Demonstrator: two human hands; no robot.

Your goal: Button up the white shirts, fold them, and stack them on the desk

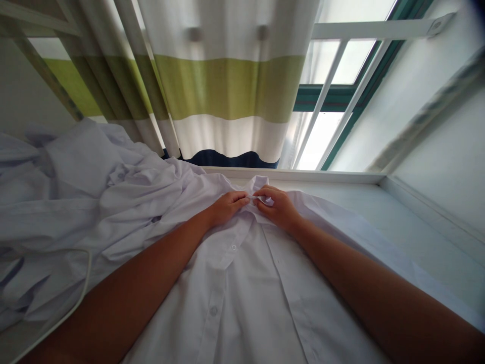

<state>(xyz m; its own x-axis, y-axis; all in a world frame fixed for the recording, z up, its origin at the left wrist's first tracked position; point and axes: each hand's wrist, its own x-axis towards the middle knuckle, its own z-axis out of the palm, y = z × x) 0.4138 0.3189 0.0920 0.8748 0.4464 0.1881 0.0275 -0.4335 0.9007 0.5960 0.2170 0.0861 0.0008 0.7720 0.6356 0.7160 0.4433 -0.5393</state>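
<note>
Collar [253,191] of the white shirt [242,283], spread front-up on the table [397,227] below the window, is pinched by fingers of both left hand [226,206] and right hand [278,207]; likely best to keep both edges aligned, cloth taut.

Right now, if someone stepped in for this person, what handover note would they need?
Left hand: fingertips pinching the shirt at the collar.
Right hand: pinching the same collar from the other side, the two hands almost touching.
Shirt: white, lying front up on the table, collar towards the window.
Done: the placket looks closed at the two lower buttons in view.
Left: the collar area is in hand; whether its top button is fastened cannot be seen.
Beside it: a heap of white garments on the left, a cable and a striped curtain behind.
</note>
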